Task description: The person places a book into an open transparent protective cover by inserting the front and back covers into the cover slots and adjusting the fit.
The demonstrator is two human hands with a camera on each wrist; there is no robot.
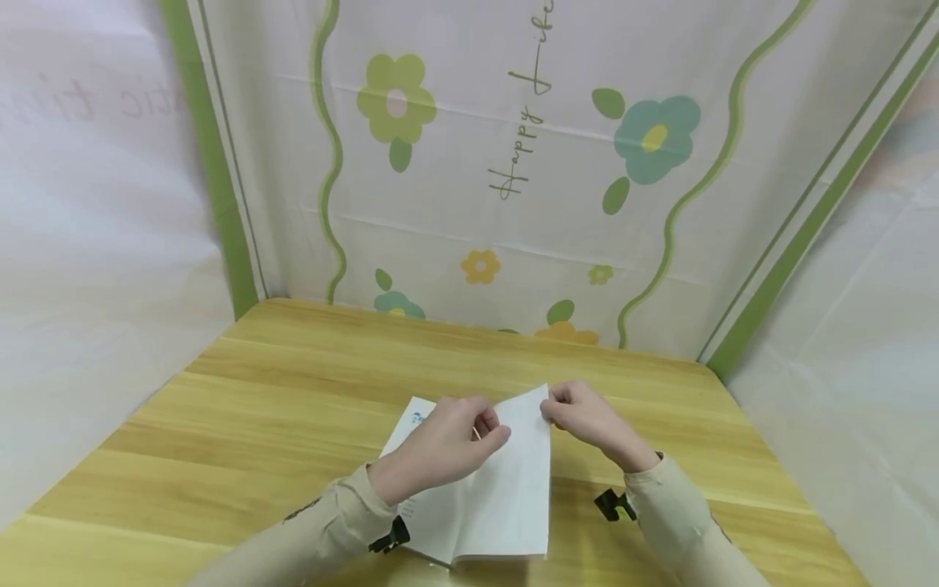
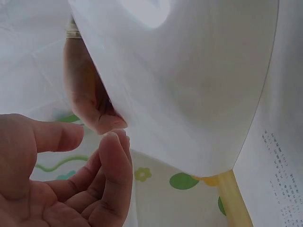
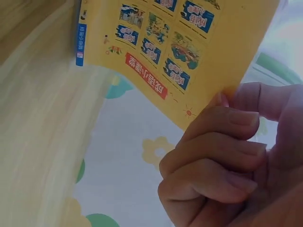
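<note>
Booklet: the booklet (image 1: 506, 489) lies open on the counter (image 1: 279, 391), under and between my two hands, with white pages facing up.
Left hand: my left hand (image 1: 440, 448) rests on top of the left page, the fingers (image 2: 113, 161) curled toward the thumb just beside the lifted sheet. From the left wrist view, the fingertips are very near the paper edge, but I cannot tell if they really pinch it.
Right hand: my right hand (image 1: 587, 417) is at the upper right corner of the booklet. The fingers (image 3: 222, 142) are curled and pressed together, and they pinch the corner of the sheet against the thumb.
Lifted sheet: the sheet bends upward between my hands; its under side is the yellow cover (image 3: 189, 52) with small coloured pictures and a red label, seen from the right wrist view.
Printed text: small lines of print (image 2: 284, 165) show on the page to the right of my left hand.
Backdrop: flowered cloth (image 1: 513, 163) with green wavy lines stands behind the counter, beyond both hands.
Sleeves: both my arms wear beige sleeves (image 1: 682, 522).
</note>
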